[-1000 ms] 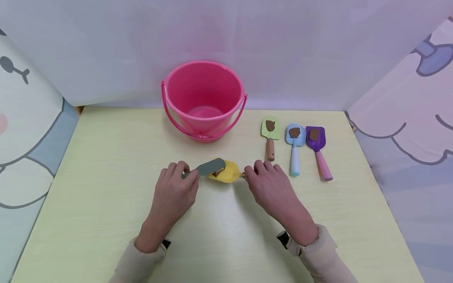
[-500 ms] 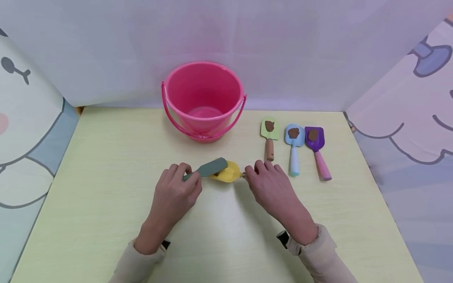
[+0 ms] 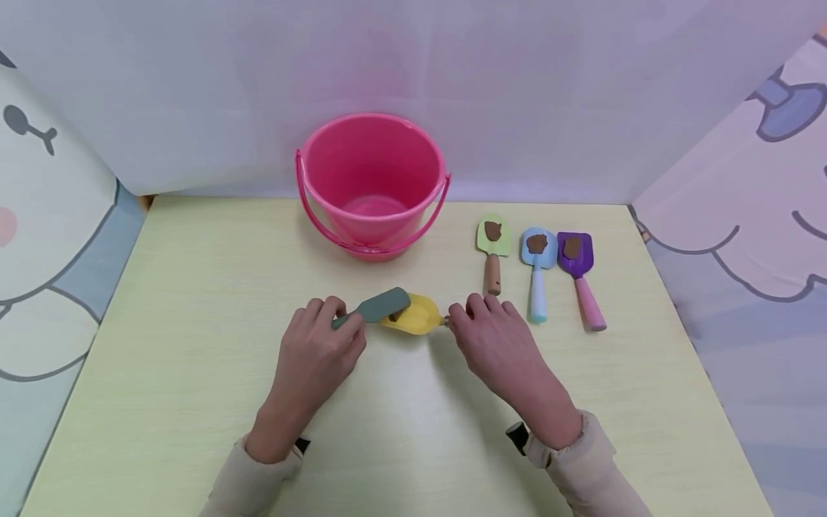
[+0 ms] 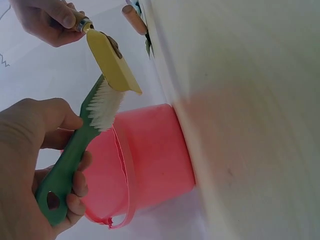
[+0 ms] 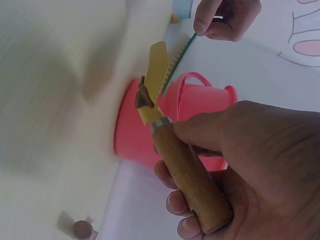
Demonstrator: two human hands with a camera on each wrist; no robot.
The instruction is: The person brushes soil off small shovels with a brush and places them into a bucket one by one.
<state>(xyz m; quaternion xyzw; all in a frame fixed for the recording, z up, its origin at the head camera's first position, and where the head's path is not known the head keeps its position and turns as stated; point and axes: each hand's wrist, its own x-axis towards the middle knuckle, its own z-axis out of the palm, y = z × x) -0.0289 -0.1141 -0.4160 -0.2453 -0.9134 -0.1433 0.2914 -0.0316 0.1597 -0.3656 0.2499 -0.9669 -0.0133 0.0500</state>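
Note:
Held over the table in the right hand (image 3: 491, 341) is a small toy shovel with a yellow blade (image 3: 420, 316). Fingers and thumb wrap its wooden handle (image 5: 187, 175). A brown patch (image 5: 144, 95) shows on the side of the blade toward the table. The left hand (image 3: 319, 345) grips a green brush (image 3: 381, 306) by its handle, which has a hole near the end. Its pale bristles (image 4: 105, 105) meet the other side of the blade near the tip. In the head view the brush covers part of the blade.
Behind the hands stands a pink bucket (image 3: 375, 230) with its handle hanging at the front. To the right lie three shovels with brown patches: green (image 3: 504, 244), blue (image 3: 538, 283) and purple (image 3: 583, 267). Cloth walls (image 3: 549, 108) border the table (image 3: 194, 287).
The green brush tilts so its bristles turn out of sight in the head view, and it shifts slightly right, then back left across the blade. The right hand and shovel stay almost still.

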